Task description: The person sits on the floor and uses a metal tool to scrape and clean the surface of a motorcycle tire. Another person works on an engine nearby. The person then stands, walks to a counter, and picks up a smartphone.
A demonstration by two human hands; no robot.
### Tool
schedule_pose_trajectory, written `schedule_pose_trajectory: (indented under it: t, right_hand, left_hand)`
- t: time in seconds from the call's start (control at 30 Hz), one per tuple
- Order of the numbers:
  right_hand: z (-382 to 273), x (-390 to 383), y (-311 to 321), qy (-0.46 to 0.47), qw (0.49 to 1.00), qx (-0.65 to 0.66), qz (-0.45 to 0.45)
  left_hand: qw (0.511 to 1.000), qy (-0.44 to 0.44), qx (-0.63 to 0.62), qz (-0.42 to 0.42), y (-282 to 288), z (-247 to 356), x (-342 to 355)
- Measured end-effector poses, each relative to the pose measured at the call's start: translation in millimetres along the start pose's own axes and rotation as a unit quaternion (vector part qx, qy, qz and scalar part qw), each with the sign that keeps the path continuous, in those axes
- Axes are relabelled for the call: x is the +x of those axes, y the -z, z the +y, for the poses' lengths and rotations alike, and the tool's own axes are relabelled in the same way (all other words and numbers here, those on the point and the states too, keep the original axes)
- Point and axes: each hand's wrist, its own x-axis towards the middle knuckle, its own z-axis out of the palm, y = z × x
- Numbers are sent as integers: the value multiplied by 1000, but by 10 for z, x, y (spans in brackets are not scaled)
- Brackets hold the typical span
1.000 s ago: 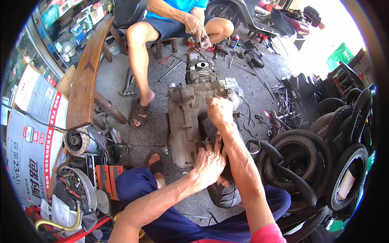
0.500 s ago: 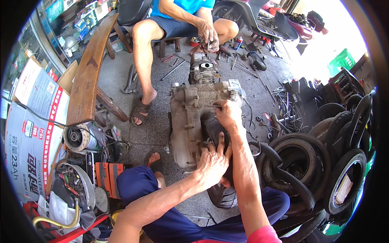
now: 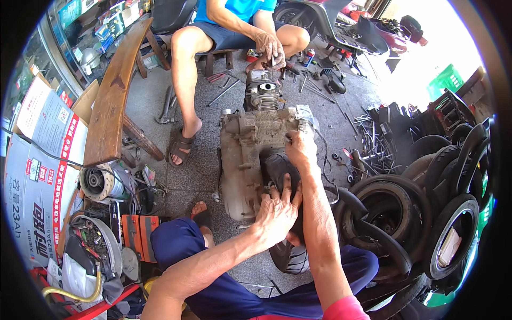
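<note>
A dusty scooter engine (image 3: 234, 184) stands on the floor in front of me, its finned cylinder (image 3: 261, 98) pointing away. A black-tyred wheel (image 3: 288, 260) is at its right side, partly hidden under my arms. My left hand (image 3: 277, 212) lies on the tyre with its fingers stretched and apart, holding nothing. Farther off, my right hand (image 3: 302, 151) is closed at the engine's right part, above the wheel; what its curled fingers grip is hidden. Across from me, a seated person's hands (image 3: 271, 49) hold a small slim thing over the cylinder's far end.
A wooden bench (image 3: 114, 96) and a large printed carton (image 3: 40, 197) stand at the left. Old tyres (image 3: 386, 213) are heaped at the right. Metal rods and tools (image 3: 368, 130) lie scattered beyond them. A red-black case (image 3: 140, 234) sits beside my left knee.
The whole view has shifted slightly. My left hand stays spread on the tyre. My right hand has turned a little at the engine, and the slim piece that showed by its fingers no longer shows clearly.
</note>
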Motion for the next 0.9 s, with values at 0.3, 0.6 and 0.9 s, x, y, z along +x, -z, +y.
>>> schedule_pose_trajectory:
  t: [0.3,0.6,0.9]
  right_hand:
    - [75,-71,-6,-29,997,-27,71]
    - [152,-39,-144,-36,988,-89,117]
    - [67,-38,-42,-47,992,-62,98]
  left_hand:
    - [999,-22,-32,-8,56,-22,-5]
    - [999,-25,-31,-19,63,1,4]
    - [999,-24,-24,-27,71,-7,9]
